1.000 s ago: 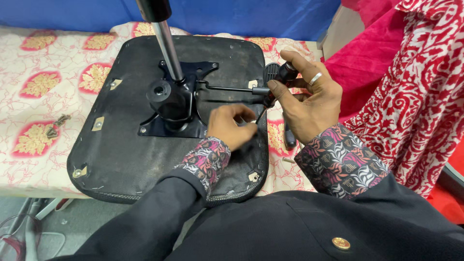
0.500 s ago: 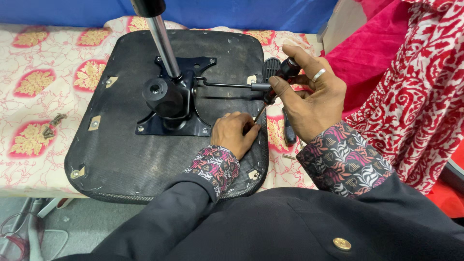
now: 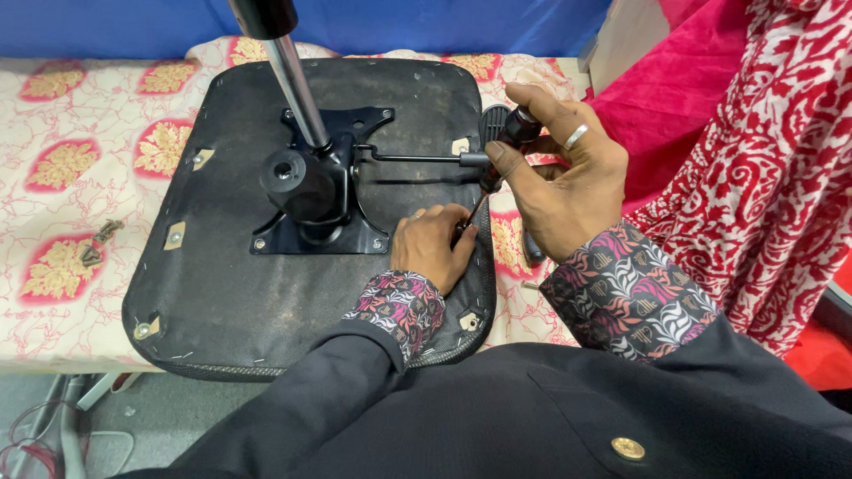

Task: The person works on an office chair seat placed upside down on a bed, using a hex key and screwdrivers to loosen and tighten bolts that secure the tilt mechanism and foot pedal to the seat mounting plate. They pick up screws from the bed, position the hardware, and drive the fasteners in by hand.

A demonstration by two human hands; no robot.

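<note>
Looking down from the head view, I see my right hand [image 3: 568, 182] with fingers curled tight around a screwdriver [image 3: 501, 142] whose tip meets the upturned black seat base [image 3: 222, 293] near its right edge. My left hand [image 3: 432, 246] rests on that base, fingertips pinching at the tip.

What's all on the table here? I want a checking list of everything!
Surface: table under a cream cloth with red and gold flowers.
Job's things: black chair seat base lying upside down, black metal plate with silver post; screwdriver.
Clutter: small metal piece on the cloth.
Hands: right hand grips the screwdriver handle; left hand steadies its tip on the seat.
Cables: thin red wire by the floor.
Surroundings: blue cloth, red patterned fabric.
</note>
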